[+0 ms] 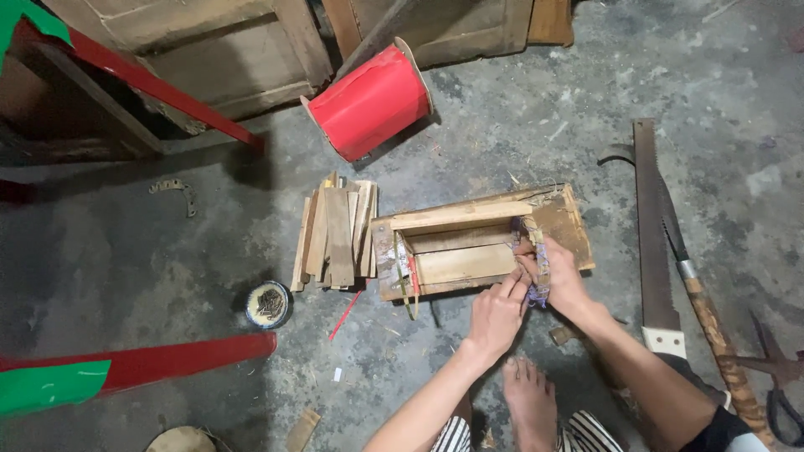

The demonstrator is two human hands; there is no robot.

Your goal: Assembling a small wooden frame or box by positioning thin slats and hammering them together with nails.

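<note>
The right hand (pixel 559 272) is pinching a purple, frayed cord (pixel 541 269) at the right end of a small wooden frame (pixel 469 238), its grip clenched around the cord with the fingers curled over the frame's end slat. The left hand (pixel 498 311) is meeting it from just below, fingertips closed on the same cord, so both grips are touching each other and the frame's near right corner.

The frame is lying flat on the concrete floor (pixel 544 117), its long side running away to the left of the grip, slats stacked across it and a flat board beneath its right end. At its far left end a strap is hanging over the edge.

Just below the grip a bare foot (pixel 529 400) is resting on the floor. To the right, well apart, a hand saw (pixel 651 234) and a wooden-handled knife (pixel 702 305) are lying side by side, with scissors (pixel 775 368) beyond them.

Left of the frame, a pile of short wooden slats (pixel 335 234) is lying just beside its far end, and a small round tin of nails (pixel 268 304) is sitting nearer the person. Beyond the slats, a red roll (pixel 370 102) is lying tilted against wooden panels. Bare floor is lying open above the frame and to the lower left of the grip, bounded by a red bar (pixel 159 362).
</note>
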